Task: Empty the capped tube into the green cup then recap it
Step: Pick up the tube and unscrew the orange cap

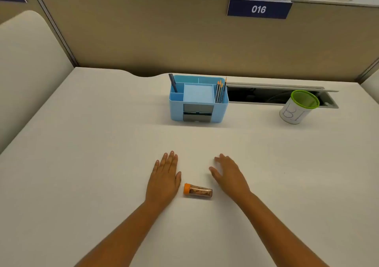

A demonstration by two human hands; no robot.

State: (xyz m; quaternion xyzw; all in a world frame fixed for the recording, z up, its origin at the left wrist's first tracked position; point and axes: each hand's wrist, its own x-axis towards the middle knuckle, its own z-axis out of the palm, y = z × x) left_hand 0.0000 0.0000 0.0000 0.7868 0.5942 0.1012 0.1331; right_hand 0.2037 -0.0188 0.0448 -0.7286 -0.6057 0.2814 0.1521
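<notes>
A small clear tube [200, 192] with an orange cap lies on its side on the white desk, cap pointing left, brown bits inside. My left hand [164, 180] rests flat on the desk just left of the cap, fingers together, holding nothing. My right hand [228, 174] hovers palm down a little to the right of the tube, fingers slightly spread and blurred, empty. The green-rimmed white cup [297, 108] stands upright at the far right, well away from both hands.
A blue desk organiser [198, 99] with pens and pencils stands at the back centre. Behind the cup runs an open cable slot [266, 95] in the desk. A beige partition wall [164, 31] closes the back.
</notes>
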